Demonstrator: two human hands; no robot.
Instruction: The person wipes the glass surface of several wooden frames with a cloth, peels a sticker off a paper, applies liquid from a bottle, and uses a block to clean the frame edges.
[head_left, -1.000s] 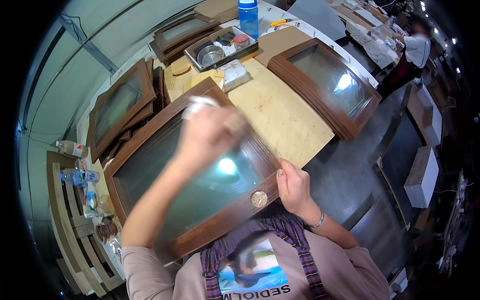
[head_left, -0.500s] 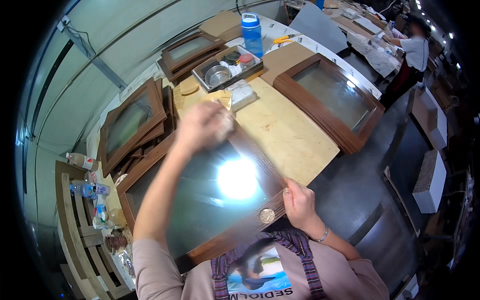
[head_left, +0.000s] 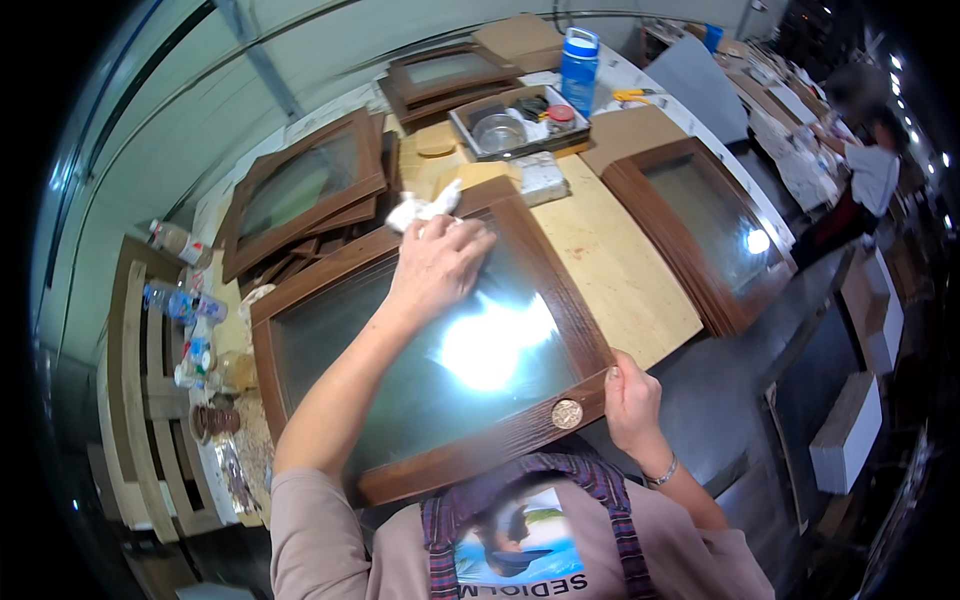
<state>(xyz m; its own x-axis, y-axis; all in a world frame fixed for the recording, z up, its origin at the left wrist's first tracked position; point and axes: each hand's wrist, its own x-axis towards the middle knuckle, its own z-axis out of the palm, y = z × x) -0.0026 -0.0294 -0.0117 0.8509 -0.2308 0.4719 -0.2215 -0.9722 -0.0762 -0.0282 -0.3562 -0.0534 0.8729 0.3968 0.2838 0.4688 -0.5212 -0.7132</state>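
A brown wooden cabinet door with a glass pane lies tilted before me, its near edge close to my body. My left hand presses a crumpled white cloth against the far part of its frame, fingers bent over the cloth. At the near right corner, my right hand grips the frame with the thumb on top. A round, pale, patterned recess shows in the frame near that hand. Bright light reflects off the glass.
Similar glass doors are stacked at the left, back and right. Behind the door stand a tray of small items, a wrapped white block and a blue bottle. Plastic bottles line the left. Another person works far right.
My left hand has moved along the frame's far edge with the cloth, which now shows beyond the fingers. My right hand keeps its hold on the corner. The whole view has shifted.
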